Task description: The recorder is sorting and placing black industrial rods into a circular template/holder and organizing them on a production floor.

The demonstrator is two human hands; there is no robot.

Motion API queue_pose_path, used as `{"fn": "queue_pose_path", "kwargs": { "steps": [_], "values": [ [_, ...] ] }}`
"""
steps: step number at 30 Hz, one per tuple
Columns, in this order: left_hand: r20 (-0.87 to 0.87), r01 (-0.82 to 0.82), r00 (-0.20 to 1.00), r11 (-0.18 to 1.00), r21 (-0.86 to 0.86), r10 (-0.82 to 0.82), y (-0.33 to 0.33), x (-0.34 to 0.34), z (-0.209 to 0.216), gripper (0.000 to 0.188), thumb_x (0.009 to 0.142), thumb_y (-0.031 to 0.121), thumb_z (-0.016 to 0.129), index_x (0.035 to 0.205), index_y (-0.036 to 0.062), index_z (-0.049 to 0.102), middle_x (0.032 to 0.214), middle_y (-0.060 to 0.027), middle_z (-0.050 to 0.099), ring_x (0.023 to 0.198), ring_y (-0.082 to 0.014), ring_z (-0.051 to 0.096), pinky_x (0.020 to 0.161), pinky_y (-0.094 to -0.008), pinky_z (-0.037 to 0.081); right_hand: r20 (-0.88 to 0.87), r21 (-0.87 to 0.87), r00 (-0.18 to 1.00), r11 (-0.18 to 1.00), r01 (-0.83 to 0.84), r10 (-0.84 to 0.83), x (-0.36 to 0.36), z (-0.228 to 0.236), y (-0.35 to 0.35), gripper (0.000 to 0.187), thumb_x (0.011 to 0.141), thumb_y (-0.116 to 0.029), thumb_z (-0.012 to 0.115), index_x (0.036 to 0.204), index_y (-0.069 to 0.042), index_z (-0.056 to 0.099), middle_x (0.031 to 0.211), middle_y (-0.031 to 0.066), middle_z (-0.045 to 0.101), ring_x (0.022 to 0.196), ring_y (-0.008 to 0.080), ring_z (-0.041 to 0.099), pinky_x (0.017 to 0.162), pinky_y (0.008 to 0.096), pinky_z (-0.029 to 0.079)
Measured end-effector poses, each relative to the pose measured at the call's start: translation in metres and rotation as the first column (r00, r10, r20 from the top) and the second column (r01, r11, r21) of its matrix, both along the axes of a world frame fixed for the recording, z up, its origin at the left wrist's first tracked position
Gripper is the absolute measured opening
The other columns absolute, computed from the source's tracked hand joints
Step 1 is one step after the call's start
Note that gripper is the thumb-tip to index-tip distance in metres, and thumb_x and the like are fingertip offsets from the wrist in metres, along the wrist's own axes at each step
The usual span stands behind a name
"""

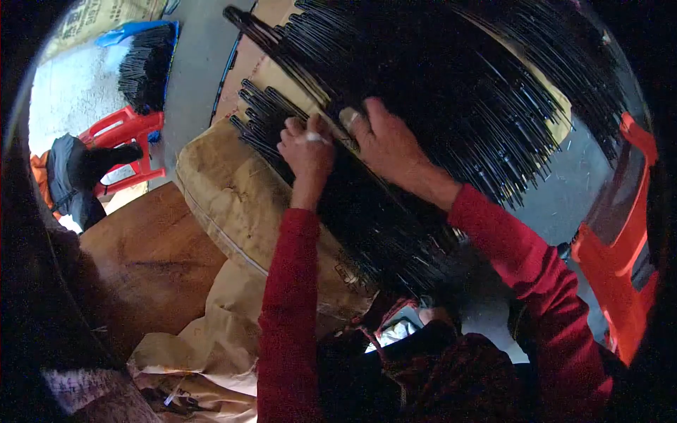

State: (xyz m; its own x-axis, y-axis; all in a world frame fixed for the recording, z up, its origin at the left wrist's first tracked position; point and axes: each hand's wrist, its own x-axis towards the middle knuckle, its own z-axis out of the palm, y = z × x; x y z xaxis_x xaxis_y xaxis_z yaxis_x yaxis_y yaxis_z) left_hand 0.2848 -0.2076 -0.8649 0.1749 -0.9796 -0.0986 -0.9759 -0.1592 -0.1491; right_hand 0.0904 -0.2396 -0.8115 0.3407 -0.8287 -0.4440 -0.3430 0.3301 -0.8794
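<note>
Long, thin black rods with rounded ends [493, 130] lie in dense piles in front of me. A narrow bundle of these black rods [282, 56] slants from the upper left down to my hands. My right hand [391, 144] closes on that bundle, with thumb and forefinger near each other; the thumb has a pale wrapping. Just left of it, my left hand [308, 154] has curled fingers against the rods, and a white band wraps one finger. What lies beneath its fingertips is partly hidden. Both forearms wear red sleeves.
A stained tan padded sack [236, 190] lies under the rods on the left, beside a brown leather-like surface [151, 247]. Red plastic chairs stand at the right [617, 261] and far left [134, 144]. Another rod pile [144, 70] sits farther off, near a person's dark-clothed legs [74, 180].
</note>
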Motion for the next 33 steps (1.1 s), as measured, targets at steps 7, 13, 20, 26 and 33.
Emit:
{"fn": "queue_pose_path", "kwargs": {
  "steps": [7, 13, 20, 26, 33],
  "values": [
    [0.103, 0.165, 0.985, 0.949, -0.270, -0.142, 0.011, -0.009, -0.013, 0.032, 0.084, 0.024, 0.063, 0.114, 0.0118, 0.062, 0.101, -0.0124, 0.051, 0.094, -0.0321, 0.051, 0.080, -0.0431, 0.041, -0.174, -0.257, 0.985, 0.966, -0.028, -0.018, -0.063, 0.036, -0.053, 0.041, 0.099, -0.041, 0.049, 0.098, 0.000, 0.051, 0.084, 0.0220, 0.061, 0.079, 0.0383, 0.063, 0.069, 0.0456, 0.048],
    [-0.041, 0.109, 0.991, 0.952, -0.284, -0.126, 0.005, -0.010, -0.003, 0.031, 0.083, 0.023, 0.066, 0.112, 0.0121, 0.063, 0.110, -0.0163, 0.053, 0.097, -0.0361, 0.053, 0.080, -0.0482, 0.044, -0.483, -0.630, 0.851, 0.756, -0.176, -0.204, -0.080, 0.007, -0.045, 0.033, 0.094, -0.035, 0.059, 0.098, -0.003, 0.053, 0.090, 0.0165, 0.062, 0.075, 0.0362, 0.065, 0.069, 0.0448, 0.052],
    [-0.090, -0.120, 0.991, 0.938, -0.327, 0.095, -0.011, 0.026, 0.007, 0.054, 0.074, 0.029, 0.075, 0.120, 0.0075, 0.058, 0.116, -0.0189, 0.049, 0.107, -0.0381, 0.049, 0.092, -0.0479, 0.042, -0.675, -0.700, 0.637, 0.594, -0.396, -0.371, -0.092, -0.019, -0.059, 0.034, 0.085, -0.032, 0.068, 0.103, -0.005, 0.056, 0.097, 0.0107, 0.061, 0.090, 0.0305, 0.060, 0.073, 0.0435, 0.052],
    [-0.127, -0.296, 0.955, 0.896, -0.331, 0.269, -0.007, 0.063, 0.008, 0.083, 0.072, 0.041, 0.078, 0.137, 0.0035, 0.040, 0.127, -0.0251, 0.041, 0.118, -0.0433, 0.041, 0.101, -0.0507, 0.036, -0.480, -0.823, 0.830, 0.473, -0.314, -0.285, -0.071, -0.009, -0.031, 0.025, 0.083, -0.024, 0.068, 0.096, -0.006, 0.058, 0.096, 0.0107, 0.057, 0.089, 0.0305, 0.057, 0.073, 0.0433, 0.049],
    [-0.605, -0.522, 0.741, 0.817, -0.244, 0.292, 0.002, 0.101, 0.013, 0.088, 0.069, 0.034, 0.085, 0.136, -0.0034, 0.041, 0.119, -0.0218, 0.059, 0.103, -0.0367, 0.058, 0.091, -0.0435, 0.047, -0.370, -0.391, 0.821, 0.728, -0.563, 0.436, -0.008, -0.022, 0.072, 0.034, 0.077, -0.022, 0.074, 0.098, -0.002, 0.055, 0.096, 0.0142, 0.057, 0.089, 0.0322, 0.060, 0.074, 0.0436, 0.051]
  ]
}}
